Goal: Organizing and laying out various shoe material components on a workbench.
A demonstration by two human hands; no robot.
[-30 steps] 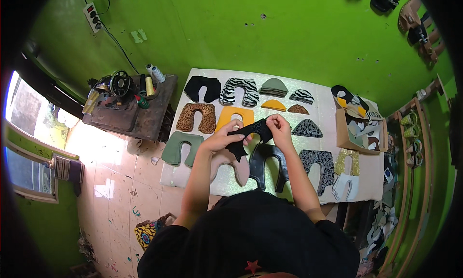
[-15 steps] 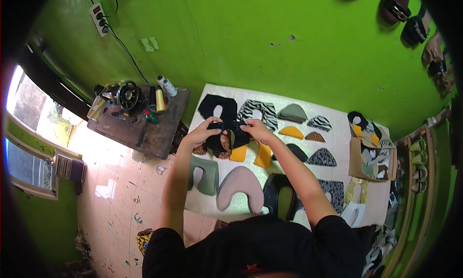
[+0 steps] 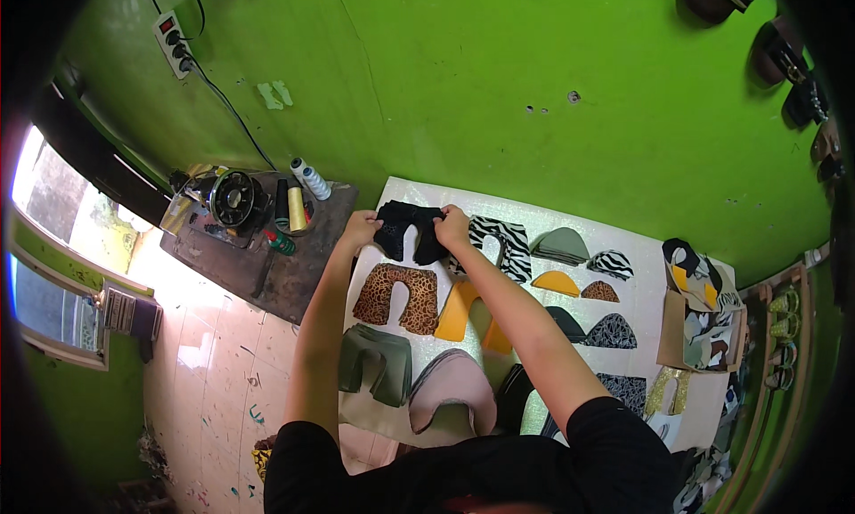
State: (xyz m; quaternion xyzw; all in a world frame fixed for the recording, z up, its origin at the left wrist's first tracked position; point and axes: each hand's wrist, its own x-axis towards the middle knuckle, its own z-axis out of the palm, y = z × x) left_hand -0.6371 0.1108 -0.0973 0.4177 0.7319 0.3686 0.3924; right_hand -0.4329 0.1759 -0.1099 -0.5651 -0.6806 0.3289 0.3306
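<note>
Both my hands grip a black U-shaped material piece at the far left of the white table. My left hand pinches its left edge, and my right hand has its upper right corner. Whether other black pieces lie beneath it, I cannot tell. Nearest to my hands are a leopard-print U-shaped piece just in front and a zebra-print one to the right, partly covered by my right forearm. A yellow U-shaped piece is also half hidden by that arm.
Grey-green and pink curved pieces lie nearer me. Half-round pieces, including a grey-green stack, sit right, beside a cardboard box of scraps. A sewing machine and thread cones occupy the dark table at left.
My hands have moved the black piece from above the leopard-print piece to the far left of the table, uncovering the leopard print. The view has shifted slightly.
</note>
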